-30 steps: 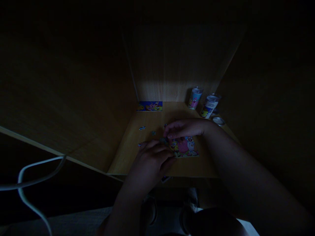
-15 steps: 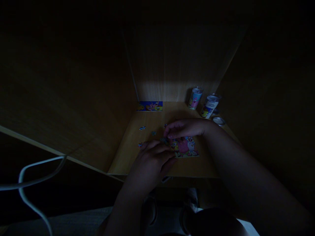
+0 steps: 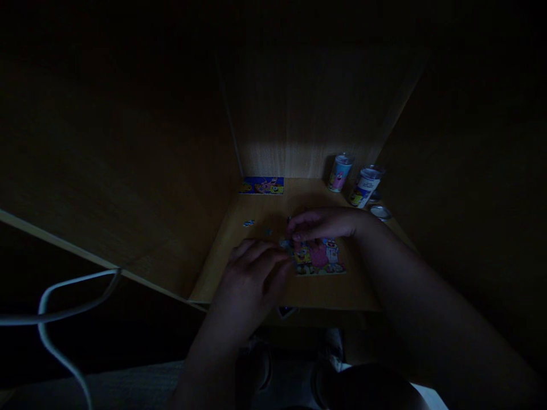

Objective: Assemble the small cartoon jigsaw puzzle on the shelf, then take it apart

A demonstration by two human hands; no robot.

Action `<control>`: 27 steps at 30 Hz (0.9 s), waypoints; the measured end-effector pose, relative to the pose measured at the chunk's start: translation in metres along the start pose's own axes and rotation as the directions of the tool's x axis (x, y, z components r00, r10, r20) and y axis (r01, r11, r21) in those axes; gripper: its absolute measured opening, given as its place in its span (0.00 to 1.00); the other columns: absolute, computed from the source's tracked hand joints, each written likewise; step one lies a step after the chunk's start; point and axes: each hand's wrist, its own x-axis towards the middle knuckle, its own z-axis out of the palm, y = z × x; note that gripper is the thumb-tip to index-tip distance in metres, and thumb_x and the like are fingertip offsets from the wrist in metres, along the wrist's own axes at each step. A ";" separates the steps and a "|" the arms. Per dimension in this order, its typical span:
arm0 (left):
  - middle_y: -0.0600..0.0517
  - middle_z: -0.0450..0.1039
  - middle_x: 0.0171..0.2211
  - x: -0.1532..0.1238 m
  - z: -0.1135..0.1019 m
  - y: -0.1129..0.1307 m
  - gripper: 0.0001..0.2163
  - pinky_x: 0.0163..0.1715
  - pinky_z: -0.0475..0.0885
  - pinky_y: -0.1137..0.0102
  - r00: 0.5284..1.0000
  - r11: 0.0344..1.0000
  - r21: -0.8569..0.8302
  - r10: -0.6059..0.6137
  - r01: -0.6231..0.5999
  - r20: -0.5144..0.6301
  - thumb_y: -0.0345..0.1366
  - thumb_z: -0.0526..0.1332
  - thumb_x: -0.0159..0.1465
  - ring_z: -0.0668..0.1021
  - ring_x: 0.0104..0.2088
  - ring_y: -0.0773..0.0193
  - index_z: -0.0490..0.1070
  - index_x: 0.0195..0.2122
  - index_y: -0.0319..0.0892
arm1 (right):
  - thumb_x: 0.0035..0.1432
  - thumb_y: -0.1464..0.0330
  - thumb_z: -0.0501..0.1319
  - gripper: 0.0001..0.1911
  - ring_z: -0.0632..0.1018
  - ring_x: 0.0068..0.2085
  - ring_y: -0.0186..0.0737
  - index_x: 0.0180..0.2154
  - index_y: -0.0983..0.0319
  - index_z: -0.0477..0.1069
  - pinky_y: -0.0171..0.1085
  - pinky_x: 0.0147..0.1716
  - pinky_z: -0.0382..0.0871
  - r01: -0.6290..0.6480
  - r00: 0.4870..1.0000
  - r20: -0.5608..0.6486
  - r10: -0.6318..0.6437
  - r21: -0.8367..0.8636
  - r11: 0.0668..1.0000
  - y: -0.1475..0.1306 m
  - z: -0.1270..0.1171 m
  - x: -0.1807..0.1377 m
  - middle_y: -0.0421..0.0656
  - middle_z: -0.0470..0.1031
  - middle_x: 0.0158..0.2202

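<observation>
"What are the hands doing?"

"The right hand point(image 3: 322, 224) is pinched, fingertips together at the top corner of a colourful cardboard jigsaw point(image 3: 319, 257). The left hand point(image 3: 252, 267) curves loosely at its left edge. Whether either holds a piece, I can't tell."

"And around them?"

"Small blue loose jigsaw pieces point(image 3: 248, 222) lie on the light wooden desk point(image 3: 256, 210), with a blue picture card point(image 3: 261, 185) and two printed cartoon cups point(image 3: 340, 173) by the back wall."
</observation>
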 end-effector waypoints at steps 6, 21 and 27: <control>0.50 0.83 0.42 -0.010 -0.021 -0.027 0.06 0.48 0.74 0.57 0.995 0.983 0.157 -0.093 0.095 -0.022 0.32 0.63 0.74 0.80 0.45 0.53 0.80 0.45 0.46 | 0.65 0.50 0.73 0.25 0.79 0.33 0.31 0.54 0.59 0.76 0.32 0.33 0.73 0.011 1.000 -0.005 -0.011 0.018 1.000 -0.001 0.000 -0.002 0.44 0.85 0.47; 0.52 0.84 0.44 -0.007 -0.013 -0.023 0.05 0.49 0.73 0.57 0.991 0.986 0.163 -0.049 0.028 0.128 0.29 0.70 0.70 0.80 0.47 0.54 0.83 0.42 0.48 | 0.64 0.48 0.69 0.20 0.69 0.24 0.31 0.43 0.58 0.73 0.33 0.25 0.62 0.147 0.870 -0.472 -0.140 -0.023 0.989 0.002 -0.004 0.006 0.35 0.74 0.29; 0.52 0.83 0.46 -0.008 -0.008 -0.016 0.04 0.50 0.73 0.57 0.984 0.997 0.077 -0.015 0.001 0.178 0.31 0.73 0.68 0.80 0.49 0.54 0.81 0.39 0.47 | 0.63 0.47 0.68 0.22 0.70 0.28 0.35 0.41 0.59 0.73 0.35 0.30 0.63 0.117 0.729 -0.633 -0.261 -0.260 0.958 0.005 -0.010 0.010 0.37 0.73 0.29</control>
